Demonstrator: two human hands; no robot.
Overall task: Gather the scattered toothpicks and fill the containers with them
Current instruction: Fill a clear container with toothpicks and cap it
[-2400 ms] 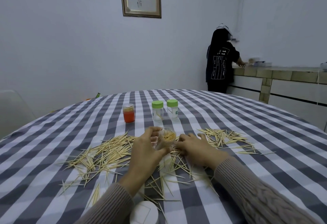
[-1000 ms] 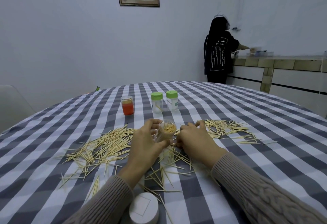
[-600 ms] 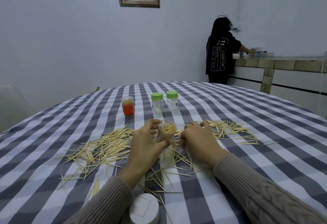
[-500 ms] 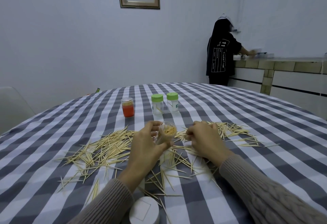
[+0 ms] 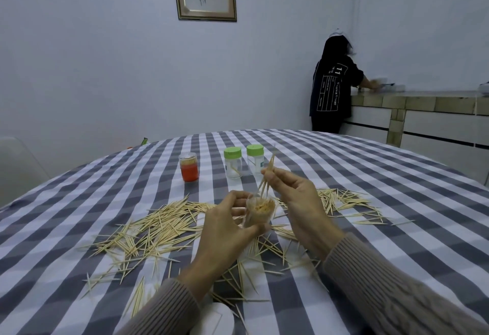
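Raised off the cloth since the earlier frame, our right hand (image 5: 293,197) pinches a toothpick bundle (image 5: 267,175) over the jar (image 5: 260,211) gripped by our left hand (image 5: 225,231); loose toothpicks (image 5: 158,228) surround; far, three jars (image 5: 232,162).

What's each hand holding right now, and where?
Left hand grips the clear container around its side; right hand pinches a toothpick bundle mid-length.

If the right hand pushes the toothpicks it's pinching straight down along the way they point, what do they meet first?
Most likely the open mouth of the clear container held by the left hand. The right hand holds its toothpick bunch with the tips just above that mouth, which already looks quite full; depth is hard to judge.
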